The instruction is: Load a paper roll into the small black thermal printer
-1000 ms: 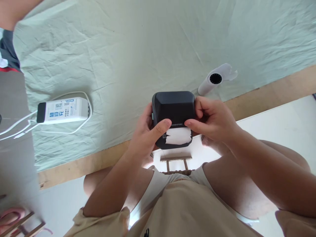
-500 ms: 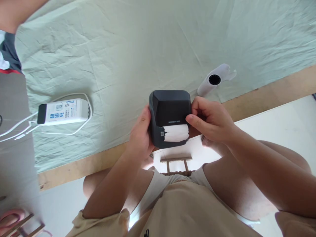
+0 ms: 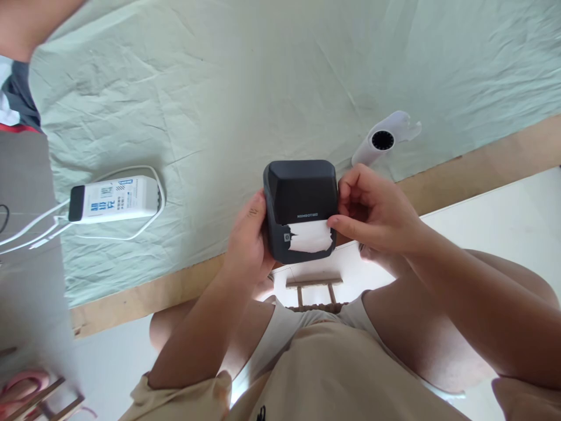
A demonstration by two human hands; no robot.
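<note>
Held over the table's near edge is a dark label printer (image 3: 302,187) with a glossy black lid and small lettering. A torn-edged strip of white paper (image 3: 310,237) lies across its lower front. My left hand (image 3: 250,237) is wrapped around the printer's left side, with the fingertips hidden behind it. At the right side is my right hand (image 3: 372,210), fingers curled against the printer's edge. Its thumb tip touches the right end of the paper strip, just below the lid.
A white roll (image 3: 377,140) with a dark core and a loose torn end lies at the right on the pale green cloth (image 3: 228,88). On the left is a white power bank (image 3: 118,199) with white cables. Another person's arm (image 3: 30,23) shows at the top left.
My right thumb has slid slightly down, from the lid's lower corner to the end of the paper strip. The printer stays in nearly the same place.
</note>
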